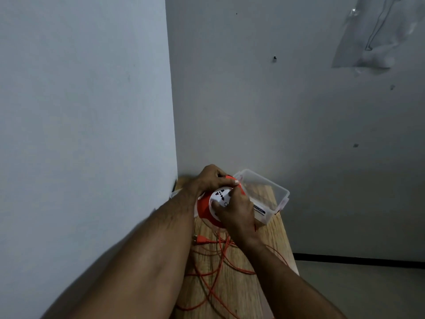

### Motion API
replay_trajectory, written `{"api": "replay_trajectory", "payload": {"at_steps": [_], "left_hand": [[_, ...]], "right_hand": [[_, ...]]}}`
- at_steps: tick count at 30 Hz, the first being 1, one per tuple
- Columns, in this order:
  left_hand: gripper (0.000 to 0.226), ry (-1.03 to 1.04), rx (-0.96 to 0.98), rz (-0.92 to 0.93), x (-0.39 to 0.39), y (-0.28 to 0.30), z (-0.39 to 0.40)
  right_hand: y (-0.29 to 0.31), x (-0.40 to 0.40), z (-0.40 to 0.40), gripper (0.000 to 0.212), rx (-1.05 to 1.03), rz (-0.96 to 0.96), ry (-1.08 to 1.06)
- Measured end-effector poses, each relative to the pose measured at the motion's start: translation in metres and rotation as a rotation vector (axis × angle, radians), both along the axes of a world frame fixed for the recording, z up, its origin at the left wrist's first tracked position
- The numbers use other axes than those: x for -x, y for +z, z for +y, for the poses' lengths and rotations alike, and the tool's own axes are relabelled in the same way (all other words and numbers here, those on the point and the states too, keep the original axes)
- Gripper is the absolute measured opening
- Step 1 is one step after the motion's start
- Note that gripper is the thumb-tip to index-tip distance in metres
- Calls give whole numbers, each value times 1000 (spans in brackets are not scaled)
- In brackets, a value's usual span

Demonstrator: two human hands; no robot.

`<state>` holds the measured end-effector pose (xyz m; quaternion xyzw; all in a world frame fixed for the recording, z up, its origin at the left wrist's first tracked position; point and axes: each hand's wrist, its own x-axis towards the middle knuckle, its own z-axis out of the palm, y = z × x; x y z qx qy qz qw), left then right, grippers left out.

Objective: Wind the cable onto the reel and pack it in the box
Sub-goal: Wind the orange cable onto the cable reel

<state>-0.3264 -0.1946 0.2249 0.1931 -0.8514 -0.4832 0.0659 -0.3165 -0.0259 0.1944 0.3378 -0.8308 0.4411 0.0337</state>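
Loose orange cable (218,261) sprawled in loops over the wooden bench (243,295), plug end (200,239) lying free near the left forearm. Beyond it, orange reel (203,204) raised just above the bench: left hand (207,180) curled round its far rim, right hand (236,212) gripping the white socket hub (219,195), fingers bent over it. Clear plastic box (271,187) open just beside the reel, against the wall. Winding step apparently in hand, most cable not yet wound. Next: probably turning the hub steadily while steadying the rim, feeding cable in without snags or tangled loops.
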Motion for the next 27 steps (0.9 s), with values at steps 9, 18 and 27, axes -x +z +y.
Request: {"api": "replay_trajectory", "payload": {"at_steps": [9, 18, 27], "left_hand": [[36, 6, 21, -13, 1, -6, 2], [32, 55, 46, -13, -3, 1, -12], [36, -68, 46, -80, -5, 4, -11]], "right_hand": [[0, -14, -29, 55, 461, -827, -390], [-11, 0, 7, 38, -250, 621, 254], [6, 46, 17, 41, -541, 1055, 597]]}}
